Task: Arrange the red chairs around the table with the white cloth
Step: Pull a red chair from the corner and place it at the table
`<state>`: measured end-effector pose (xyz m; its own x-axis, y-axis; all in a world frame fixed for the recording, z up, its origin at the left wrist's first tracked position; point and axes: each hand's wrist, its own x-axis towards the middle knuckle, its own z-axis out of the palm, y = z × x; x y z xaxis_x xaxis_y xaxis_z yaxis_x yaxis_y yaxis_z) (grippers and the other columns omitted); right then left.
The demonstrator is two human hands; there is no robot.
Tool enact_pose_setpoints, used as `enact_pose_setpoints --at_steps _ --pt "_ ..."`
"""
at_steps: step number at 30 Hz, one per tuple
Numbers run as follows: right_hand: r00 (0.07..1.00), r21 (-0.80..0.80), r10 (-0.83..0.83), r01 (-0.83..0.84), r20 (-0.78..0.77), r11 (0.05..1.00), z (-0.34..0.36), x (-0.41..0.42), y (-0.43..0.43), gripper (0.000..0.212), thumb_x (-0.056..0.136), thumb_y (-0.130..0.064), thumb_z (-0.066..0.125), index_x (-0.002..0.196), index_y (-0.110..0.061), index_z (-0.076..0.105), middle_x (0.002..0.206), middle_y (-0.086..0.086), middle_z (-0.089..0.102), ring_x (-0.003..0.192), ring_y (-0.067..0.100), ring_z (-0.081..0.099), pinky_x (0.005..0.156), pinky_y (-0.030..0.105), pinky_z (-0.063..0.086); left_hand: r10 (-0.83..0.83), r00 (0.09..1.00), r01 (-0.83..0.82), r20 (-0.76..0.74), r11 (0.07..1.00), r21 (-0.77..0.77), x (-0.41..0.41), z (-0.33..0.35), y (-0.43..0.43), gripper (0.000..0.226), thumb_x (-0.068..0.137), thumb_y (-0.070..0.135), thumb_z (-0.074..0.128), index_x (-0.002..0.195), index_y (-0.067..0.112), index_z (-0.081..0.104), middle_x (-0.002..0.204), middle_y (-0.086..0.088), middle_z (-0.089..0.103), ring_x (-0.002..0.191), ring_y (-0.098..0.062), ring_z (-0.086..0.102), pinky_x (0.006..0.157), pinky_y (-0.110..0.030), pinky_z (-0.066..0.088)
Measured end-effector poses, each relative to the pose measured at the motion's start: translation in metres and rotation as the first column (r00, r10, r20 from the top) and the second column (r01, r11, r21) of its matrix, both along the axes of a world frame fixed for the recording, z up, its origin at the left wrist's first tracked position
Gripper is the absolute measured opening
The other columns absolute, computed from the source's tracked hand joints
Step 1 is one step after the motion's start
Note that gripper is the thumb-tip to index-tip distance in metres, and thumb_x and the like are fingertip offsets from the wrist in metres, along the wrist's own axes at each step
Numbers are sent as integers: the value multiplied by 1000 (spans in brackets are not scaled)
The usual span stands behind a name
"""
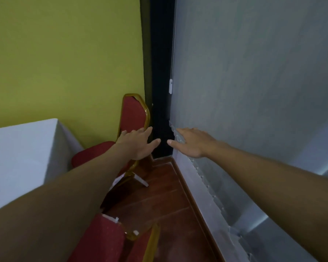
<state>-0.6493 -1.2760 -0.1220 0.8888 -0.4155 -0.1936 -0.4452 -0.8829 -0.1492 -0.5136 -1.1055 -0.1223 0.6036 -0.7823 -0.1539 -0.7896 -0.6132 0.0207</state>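
Note:
A red chair (133,116) with a gold frame stands in the corner, its seat tucked against the table with the white cloth (21,156) on the left. My left hand (138,142) hovers open just right of the chair's backrest, fingers spread, holding nothing. My right hand (189,142) is stretched out open beside it, near the grey wall. A second red chair (110,241) shows at the bottom edge, partly hidden by my left forearm.
A yellow-green wall (64,59) rises behind the table. A grey wall (254,91) with a silver skirting runs along the right. A dark vertical strip (162,72) fills the corner. The wooden floor (159,201) forms a narrow passage between chairs and wall.

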Motion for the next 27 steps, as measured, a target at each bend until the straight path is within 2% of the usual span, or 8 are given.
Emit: enact_pose_setpoints --at_steps 8,15,22,27 --pt "979 3 203 -203 -17 979 -4 91 -57 94 87 -85 22 161 -28 9 168 7 13 153 33 15 120 56 22 197 980 -197 -35 980 0 61 -11 -34 84 93 75 13 159 24 3 165 -8 16 148 -30 24 117 -55 18" --pt "937 5 344 -345 -59 939 -9 164 -104 93 88 -85 21 161 -28 8 169 5 12 153 32 13 120 59 17 360 929 -364 -88 931 -26 100 -13 -66 85 93 75 16 160 25 5 164 -6 18 146 -31 28 114 -52 24" --pt "891 41 449 -447 -75 894 -30 228 -120 95 86 -87 22 161 -30 7 169 3 10 154 30 9 121 59 9 468 881 -471 -73 881 -35 132 -24 -69 82 95 72 19 160 22 9 164 -6 20 146 -30 30 115 -51 25" --pt "852 55 518 -516 -69 855 -30 276 -123 92 90 -83 26 162 -28 7 170 5 7 155 30 5 122 55 5 536 840 -539 -82 842 -21 180 -37 -77 82 95 72 20 160 22 8 165 -6 17 147 -28 28 115 -50 25"
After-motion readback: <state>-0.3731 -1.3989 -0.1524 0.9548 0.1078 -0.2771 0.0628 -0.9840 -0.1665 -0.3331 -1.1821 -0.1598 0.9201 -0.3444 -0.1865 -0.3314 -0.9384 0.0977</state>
